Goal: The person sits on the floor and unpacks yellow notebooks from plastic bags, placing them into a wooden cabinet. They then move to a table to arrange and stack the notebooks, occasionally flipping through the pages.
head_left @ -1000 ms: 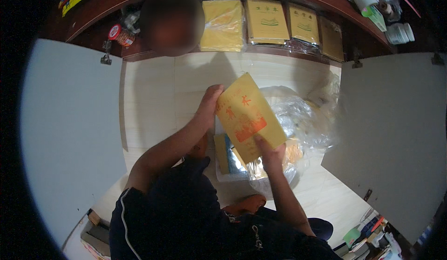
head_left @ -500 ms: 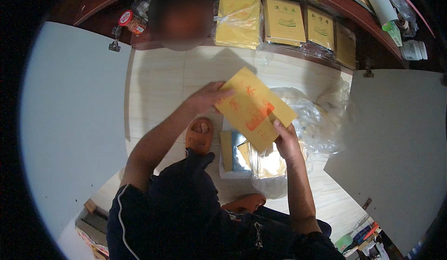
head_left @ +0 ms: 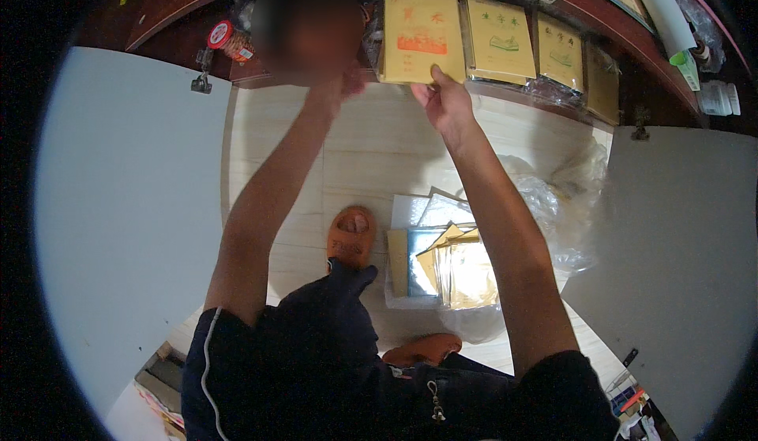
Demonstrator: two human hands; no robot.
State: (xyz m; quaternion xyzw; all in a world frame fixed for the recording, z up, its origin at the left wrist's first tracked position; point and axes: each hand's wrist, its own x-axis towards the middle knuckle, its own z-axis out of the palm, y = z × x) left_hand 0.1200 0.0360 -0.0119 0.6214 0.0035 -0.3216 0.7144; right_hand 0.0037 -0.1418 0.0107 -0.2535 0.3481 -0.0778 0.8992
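A yellow exercise book (head_left: 422, 34) with orange-red print lies over the place in the low shelf where a plastic-wrapped yellow stack was showing. My right hand (head_left: 446, 101) pinches its near edge, thumb on the cover and fingers below. To the left of the book, my left hand (head_left: 343, 90) reaches up to the shelf edge; its fingers are smeared and partly hidden by a dark blurred patch. Beside the book stands a stack of yellow exercise books (head_left: 501, 42) with green print, and further right a smaller yellow stack (head_left: 560, 54).
Between my feet and the shelf, loose books (head_left: 466, 271) and a blue-covered item (head_left: 422, 259) lie on the tiled floor. Crumpled clear plastic (head_left: 553, 196) spreads to their right. Open white cabinet doors (head_left: 134, 180) flank me. A red-lidded jar (head_left: 229, 40) sits on the shelf.
Both hands have moved forward from above the floor pile to the shelf. The yellow book has been carried there and squared up, and my left hand has come off it.
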